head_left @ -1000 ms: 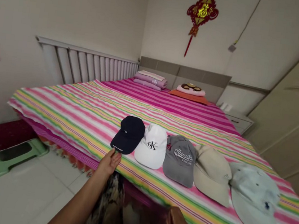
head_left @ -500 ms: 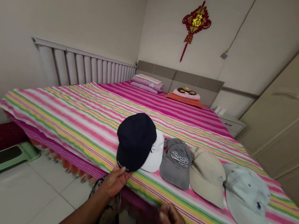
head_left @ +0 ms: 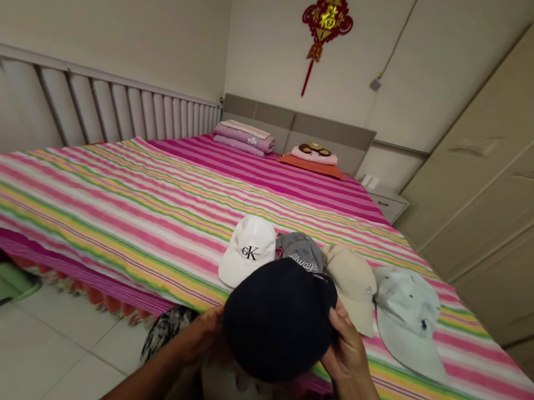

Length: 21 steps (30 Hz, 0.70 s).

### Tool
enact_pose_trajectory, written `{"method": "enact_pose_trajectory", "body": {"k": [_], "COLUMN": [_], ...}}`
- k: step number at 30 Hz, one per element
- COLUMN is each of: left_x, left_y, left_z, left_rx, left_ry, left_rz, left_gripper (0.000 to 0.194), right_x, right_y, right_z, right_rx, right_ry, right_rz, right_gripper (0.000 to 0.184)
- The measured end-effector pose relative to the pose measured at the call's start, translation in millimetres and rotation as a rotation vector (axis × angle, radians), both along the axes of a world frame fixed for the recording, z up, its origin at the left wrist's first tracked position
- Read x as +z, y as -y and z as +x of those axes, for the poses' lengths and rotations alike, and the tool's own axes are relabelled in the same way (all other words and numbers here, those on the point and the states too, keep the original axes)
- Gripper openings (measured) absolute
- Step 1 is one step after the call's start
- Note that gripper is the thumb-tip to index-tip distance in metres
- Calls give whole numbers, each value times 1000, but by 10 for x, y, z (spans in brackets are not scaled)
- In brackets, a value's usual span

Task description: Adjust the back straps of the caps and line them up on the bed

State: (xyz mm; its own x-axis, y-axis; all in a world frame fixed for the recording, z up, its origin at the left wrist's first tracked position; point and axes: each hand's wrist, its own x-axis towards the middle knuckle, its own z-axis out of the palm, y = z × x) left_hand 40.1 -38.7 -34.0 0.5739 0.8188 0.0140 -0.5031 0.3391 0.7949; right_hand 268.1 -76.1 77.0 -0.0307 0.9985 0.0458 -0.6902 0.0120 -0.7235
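Between both hands I hold a dark navy baseball cap (head_left: 279,318), lifted off the bed in front of me. My left hand (head_left: 209,329) grips its left edge, the fingertips partly hidden by the cap. On the opposite edge, my right hand (head_left: 345,343) has its fingers closed on the fabric. Behind it on the striped sheet lies a row of caps: a white cap (head_left: 248,250) with black letters, a grey cap (head_left: 300,248) partly covered by the navy one, a beige cap (head_left: 351,282) and a pale blue cap (head_left: 406,314) at the right end.
The caps lie along the near edge of a bed with a striped sheet (head_left: 101,199). Folded bedding (head_left: 244,139) and a pink pillow (head_left: 314,156) sit by the headboard. A radiator (head_left: 107,109) stands left, a green stool (head_left: 3,288) on the floor, a wardrobe (head_left: 497,189) right.
The navy cap has come up off the bed towards me and to the right, uncovering the white cap. My right hand has joined the left on it. The view has shifted to the right.
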Motion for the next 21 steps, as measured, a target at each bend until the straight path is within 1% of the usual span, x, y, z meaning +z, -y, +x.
{"method": "enact_pose_trajectory", "body": {"k": [3,6,7,10,12,14,16,18,19,21], "left_x": [244,433,489,675,812,938,1036,1101,1122,1150], "left_y": [-141,-232,-255,-309,-321,-305,-265,-212,-185,-140], "left_z": [68,282,353,482,497,494,500,522,536,561], "left_rx": [-45,-204,-229,-323,-390,-383,-342,-324,-328,-364], "left_ry": [-35,-35,-48,-100,-87,-50,-51,-87,-106,-108], "left_rz": [22,-18,-23,-6,5,2,-1,0,2,-5], "left_gripper": [22,42,43,34,38,40,38,34,33,33], "right_x": [-43,-65,-67,-52,-22,26,83,131,147,160], "right_y": [58,96,112,178,229,268,282,274,266,252], "right_z": [17,50,73,179,259,323,357,351,334,281], "right_rx": [51,94,91,51,56,121,208,288,316,338], "right_ry": [12,69,94,201,295,368,418,485,540,638], "right_rz": [-22,-66,-80,-92,-83,-69,-37,-9,-4,-17], "right_gripper": [43,41,38,28,25,30,46,62,62,46]}}
